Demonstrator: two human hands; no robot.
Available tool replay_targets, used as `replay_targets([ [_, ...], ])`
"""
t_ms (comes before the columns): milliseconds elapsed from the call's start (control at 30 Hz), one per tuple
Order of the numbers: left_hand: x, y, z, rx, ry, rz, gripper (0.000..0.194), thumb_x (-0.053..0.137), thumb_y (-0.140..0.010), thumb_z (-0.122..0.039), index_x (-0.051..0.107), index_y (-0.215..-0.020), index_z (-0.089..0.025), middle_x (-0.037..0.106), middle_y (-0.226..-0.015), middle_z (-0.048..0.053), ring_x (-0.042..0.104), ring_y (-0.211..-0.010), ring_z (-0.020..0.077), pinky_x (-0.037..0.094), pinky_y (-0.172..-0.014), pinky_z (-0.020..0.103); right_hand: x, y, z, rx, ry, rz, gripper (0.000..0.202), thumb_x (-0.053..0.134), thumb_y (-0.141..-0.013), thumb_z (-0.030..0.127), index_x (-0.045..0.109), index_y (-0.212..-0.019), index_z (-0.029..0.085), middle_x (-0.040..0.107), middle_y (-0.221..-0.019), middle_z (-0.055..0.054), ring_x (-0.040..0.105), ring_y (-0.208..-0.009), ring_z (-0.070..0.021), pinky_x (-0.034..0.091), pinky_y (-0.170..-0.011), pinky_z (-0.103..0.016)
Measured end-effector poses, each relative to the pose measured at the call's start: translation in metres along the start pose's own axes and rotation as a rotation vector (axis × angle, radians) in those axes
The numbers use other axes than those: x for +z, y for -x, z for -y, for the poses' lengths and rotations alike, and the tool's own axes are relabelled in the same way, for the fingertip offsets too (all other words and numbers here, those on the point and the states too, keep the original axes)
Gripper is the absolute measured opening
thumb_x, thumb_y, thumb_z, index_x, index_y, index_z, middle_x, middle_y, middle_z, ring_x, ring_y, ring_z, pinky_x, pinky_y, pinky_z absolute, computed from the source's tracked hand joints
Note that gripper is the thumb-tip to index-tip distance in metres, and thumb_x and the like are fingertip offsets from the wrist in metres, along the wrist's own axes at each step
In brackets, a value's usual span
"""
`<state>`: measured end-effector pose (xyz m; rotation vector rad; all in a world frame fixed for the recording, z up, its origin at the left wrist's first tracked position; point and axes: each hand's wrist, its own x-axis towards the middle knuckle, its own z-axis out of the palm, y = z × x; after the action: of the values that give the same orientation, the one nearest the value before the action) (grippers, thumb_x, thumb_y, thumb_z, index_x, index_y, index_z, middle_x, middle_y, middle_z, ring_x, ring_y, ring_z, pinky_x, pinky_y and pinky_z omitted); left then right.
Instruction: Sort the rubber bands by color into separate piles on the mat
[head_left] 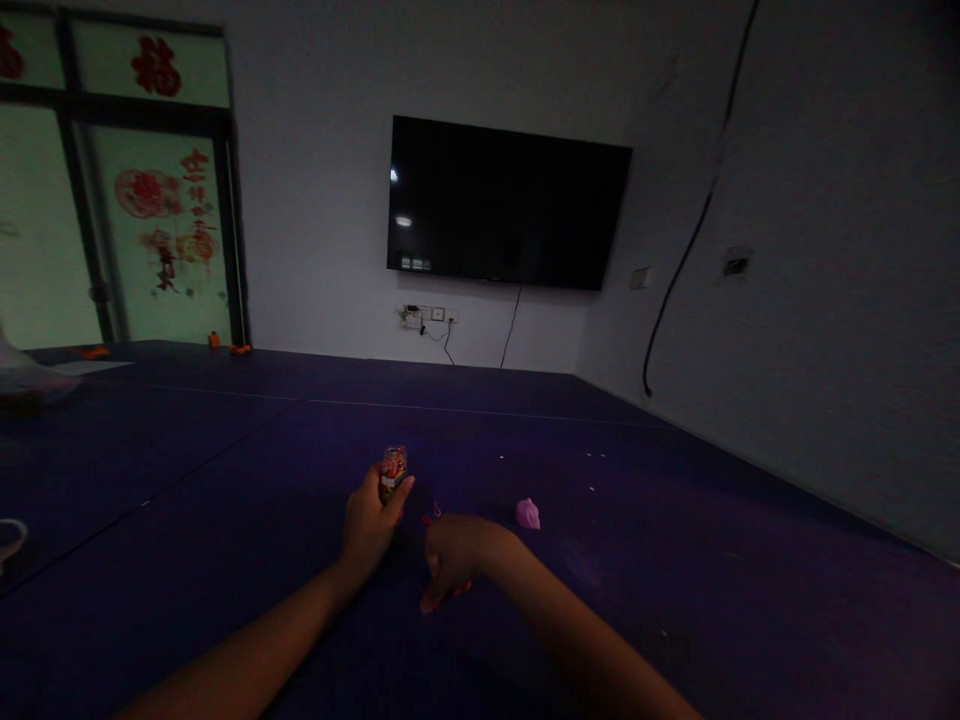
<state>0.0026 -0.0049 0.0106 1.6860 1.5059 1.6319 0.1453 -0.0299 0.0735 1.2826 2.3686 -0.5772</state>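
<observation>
My left hand [370, 520] is wrapped round a small clear container [394, 468] filled with bright multicoloured bits that look like little rubber bands. It holds the container nearly upright above the dark purple surface [247, 510]. To the right, my right hand [454, 560] is bent down at the wrist, low over the surface, with its fingers curled together. Whatever those fingers hold, if anything, is hidden. Just beyond its knuckles lies a small pink loop [437, 509], with a red bit [427, 520] beside it. A pink lump-shaped piece [528, 514], perhaps a cap, rests right of the right wrist.
Several tiny white specks [591, 489] are scattered at the right. At the left edge are a clear plastic bag [34, 378] and a white ring-shaped thing [13, 535]. Orange pieces [240, 350] lie by the door. A television [506, 205] hangs on the far wall.
</observation>
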Motion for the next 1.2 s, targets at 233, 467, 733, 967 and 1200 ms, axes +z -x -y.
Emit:
replay_targets([
  [233, 0.0, 0.001, -0.003, 0.037, -0.104, -0.015, 0.044, 0.051, -0.078, -0.057, 0.057, -0.098, -0.018, 0.068, -0.083, 0.008, 0.065, -0.074, 0.0243, 0.047, -0.063, 0.032, -0.004, -0.011, -0.05, 0.021, 0.004, -0.525, 0.018, 0.073, -0.067, 0.036, 0.072, -0.07, 0.019, 0.069, -0.071, -0.003, 0.063, -0.066, -0.0163, 0.038, -0.054, -0.022],
  [467, 0.0, -0.001, -0.001, 0.06, -0.111, -0.023, 0.043, 0.051, -0.078, -0.055, 0.057, -0.099, -0.018, 0.069, -0.082, 0.008, 0.065, -0.072, 0.0242, 0.047, -0.065, 0.033, 0.006, -0.038, -0.064, -0.251, -0.191, -0.684, 0.027, 0.05, -0.082, 0.013, 0.071, -0.098, 0.018, 0.071, -0.098, -0.006, 0.064, -0.089, -0.0164, 0.044, -0.076, -0.022],
  [733, -0.001, 0.0, -0.003, 0.053, -0.118, -0.01, 0.041, 0.049, -0.079, -0.056, 0.056, -0.095, -0.018, 0.067, -0.08, 0.007, 0.065, -0.072, 0.024, 0.047, -0.063, 0.032, 0.003, -0.032, -0.063, -0.369, -0.346, -0.404, 0.026, 0.069, -0.073, 0.024, 0.072, -0.097, 0.015, 0.072, -0.087, -0.004, 0.066, -0.078, -0.0154, 0.046, -0.069, -0.021],
  [967, -0.001, 0.001, -0.004, 0.044, -0.084, 0.009, 0.045, 0.05, -0.077, -0.058, 0.055, -0.098, -0.019, 0.066, -0.077, 0.005, 0.064, -0.068, 0.0235, 0.046, -0.059, 0.031, -0.002, -0.019, -0.054, -0.38, -0.093, -0.448, 0.064, 0.084, -0.05, 0.028, 0.067, -0.111, 0.017, 0.064, -0.114, -0.009, 0.058, -0.103, -0.022, 0.043, -0.087, -0.027],
  [1200, -0.001, 0.001, -0.002, 0.06, -0.106, -0.009, 0.046, 0.05, -0.077, -0.058, 0.057, -0.099, -0.017, 0.067, -0.079, 0.007, 0.064, -0.07, 0.0234, 0.047, -0.062, 0.032, -0.002, -0.015, -0.057, -0.177, -0.144, -0.343, 0.06, 0.083, -0.05, 0.019, 0.068, -0.108, 0.022, 0.068, -0.101, -0.003, 0.062, -0.082, -0.016, 0.045, -0.067, -0.021],
])
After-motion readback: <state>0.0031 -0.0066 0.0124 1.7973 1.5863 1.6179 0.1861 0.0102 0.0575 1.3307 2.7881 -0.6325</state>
